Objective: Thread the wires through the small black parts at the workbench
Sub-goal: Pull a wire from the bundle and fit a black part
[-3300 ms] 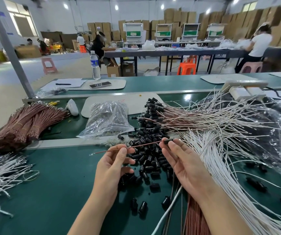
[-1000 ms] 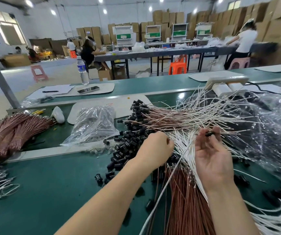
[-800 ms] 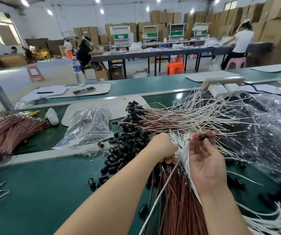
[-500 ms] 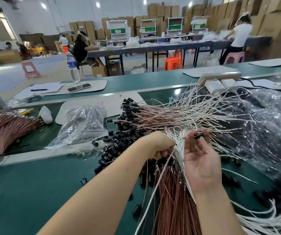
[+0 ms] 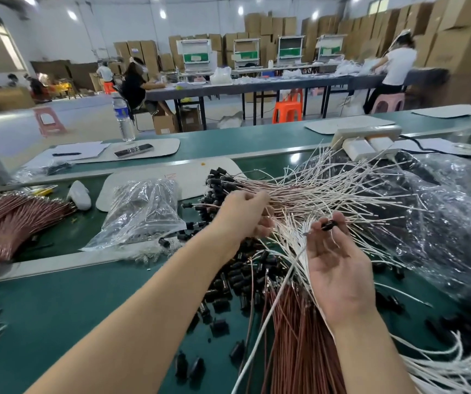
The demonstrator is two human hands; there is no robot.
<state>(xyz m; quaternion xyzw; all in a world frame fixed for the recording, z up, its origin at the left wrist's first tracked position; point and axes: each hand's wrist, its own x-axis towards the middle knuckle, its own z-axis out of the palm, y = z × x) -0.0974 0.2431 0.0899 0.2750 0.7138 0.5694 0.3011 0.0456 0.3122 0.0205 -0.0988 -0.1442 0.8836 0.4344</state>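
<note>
On the workbench (image 5: pixel 58 308), a wire bundle (image 5: pixel 15 220) lies left of the plastic bag (image 5: pixel 143 214). Right of the bag lies a heap of threaded wires (image 5: pixel 313 191). Before the bag and to its right, small parts (image 5: pixel 234 277) lie scattered. A mat (image 5: pixel 194 177) lies just behind the bag, and a bottle (image 5: pixel 123 118) stands farther behind.

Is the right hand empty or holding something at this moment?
Holding: the right hand pinches a small black part at its fingertips, palm turned up, above the white wires.
</note>
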